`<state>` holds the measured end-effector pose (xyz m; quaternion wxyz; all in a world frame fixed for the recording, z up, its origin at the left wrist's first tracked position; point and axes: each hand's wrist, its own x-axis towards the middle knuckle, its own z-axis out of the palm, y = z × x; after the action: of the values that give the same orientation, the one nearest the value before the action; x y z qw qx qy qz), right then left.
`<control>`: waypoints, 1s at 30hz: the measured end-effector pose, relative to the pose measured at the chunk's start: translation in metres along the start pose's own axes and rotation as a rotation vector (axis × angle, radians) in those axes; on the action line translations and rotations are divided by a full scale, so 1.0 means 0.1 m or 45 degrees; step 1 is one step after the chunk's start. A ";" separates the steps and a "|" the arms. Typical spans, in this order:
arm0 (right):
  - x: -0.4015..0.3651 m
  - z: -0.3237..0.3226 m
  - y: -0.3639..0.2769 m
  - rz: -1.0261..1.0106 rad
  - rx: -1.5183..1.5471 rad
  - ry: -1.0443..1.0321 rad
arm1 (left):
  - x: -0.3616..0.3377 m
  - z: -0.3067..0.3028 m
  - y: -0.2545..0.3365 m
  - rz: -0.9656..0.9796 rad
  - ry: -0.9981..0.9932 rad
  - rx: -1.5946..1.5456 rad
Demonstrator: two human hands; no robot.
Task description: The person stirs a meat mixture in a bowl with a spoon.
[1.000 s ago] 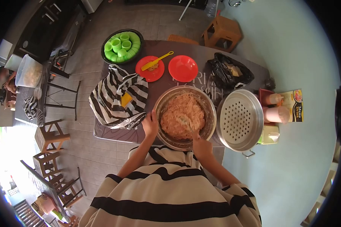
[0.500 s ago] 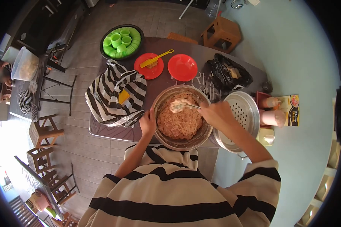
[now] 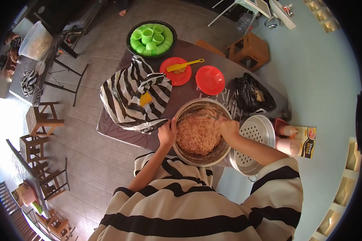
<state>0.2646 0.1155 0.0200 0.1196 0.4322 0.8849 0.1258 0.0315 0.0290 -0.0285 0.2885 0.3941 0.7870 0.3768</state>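
A steel bowl [image 3: 182, 154] stands at the near edge of the table, with a pinkish-brown, shredded-looking mixture [image 3: 198, 134] in it. My left hand [image 3: 167, 133] grips the bowl's left rim. Over the right side of the bowl, my right hand [image 3: 229, 130] is closed around the handle of a metal spoon [image 3: 214, 117]. The spoon's head is down in the mixture by the far wall and cannot be made out. Just right of the bowl, below my right forearm, sits a perforated steamer tray [image 3: 251, 138].
Left of the bowl lies a striped plastic bag [image 3: 120, 98]. Farther back are a red plate [image 3: 171, 80] with a yellow spatula [image 3: 185, 65], another red plate [image 3: 210, 79], and a black basin [image 3: 128, 42] of green cups [image 3: 147, 35]. A black bag [image 3: 249, 94] and bottles [image 3: 287, 146] stand right.
The spoon, earlier raised over the mixture with a pale clump on it, has gone down into the mixture at the bowl's far side. The left hand stays on the rim. The view has shifted.
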 end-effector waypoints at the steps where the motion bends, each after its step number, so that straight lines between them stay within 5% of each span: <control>1: -0.05 -0.01 0.00 0.106 -0.059 -0.124 | -0.01 0.00 0.00 0.008 0.017 0.014; 7: -0.01 -0.40 0.09 0.156 0.013 -0.830 | -0.02 -0.02 0.03 -0.070 0.024 -0.046; 11: -0.08 -0.17 0.36 0.140 0.196 -0.991 | -0.04 -0.01 0.05 -0.067 0.082 -0.024; 14: -0.08 0.15 0.47 -0.218 0.109 -1.298 | -0.04 0.01 0.03 -0.054 0.095 -0.026; 20: 0.02 -0.29 0.43 0.279 0.461 -1.878 | -0.03 0.01 0.01 -0.071 0.049 -0.019; 26: -0.21 -0.25 0.31 0.804 1.246 -2.399 | -0.02 0.03 -0.03 -0.092 0.044 -0.055; 30: -0.27 -0.48 0.03 0.924 1.443 -2.371 | 0.01 0.11 -0.10 0.130 0.209 -0.092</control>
<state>0.2678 0.0900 0.0691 0.4725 0.5789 0.2062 -0.6317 0.0355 0.0297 -0.0433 0.2175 0.3910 0.7727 0.4503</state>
